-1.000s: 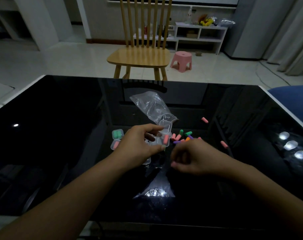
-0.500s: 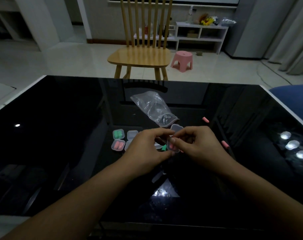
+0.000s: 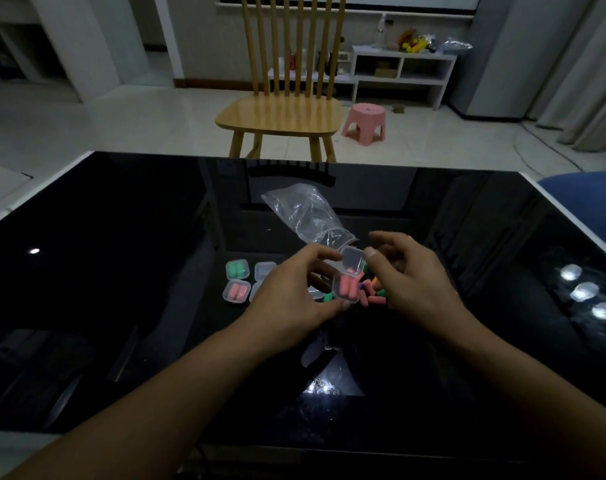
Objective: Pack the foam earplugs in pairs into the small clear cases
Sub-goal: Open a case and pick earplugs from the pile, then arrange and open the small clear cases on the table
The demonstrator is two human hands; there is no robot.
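My left hand [image 3: 291, 292] holds a small clear case [image 3: 347, 287] between thumb and fingers, lid up, with two pink earplugs inside. My right hand [image 3: 410, 275] hovers just right of the case with its thumb near the raised lid and fingers loosely curled, holding nothing that I can see. Loose earplugs [image 3: 372, 294] in pink, green and orange lie on the black table under and between the hands. To the left sit a shut case with green earplugs [image 3: 237, 269], a shut case with pink earplugs [image 3: 236, 291] and an empty clear case [image 3: 264, 270].
A crumpled clear plastic bag [image 3: 310, 216] lies just behind the hands. The glossy black table [image 3: 121, 271] has white edges. Beyond it stand a wooden chair [image 3: 281, 114] and a pink stool [image 3: 364, 123]. A blue seat [image 3: 592, 199] is at the right.
My right hand has put a second pink earplug into the case and drawn back a little to the right. The left hand still holds the case, raised slightly.
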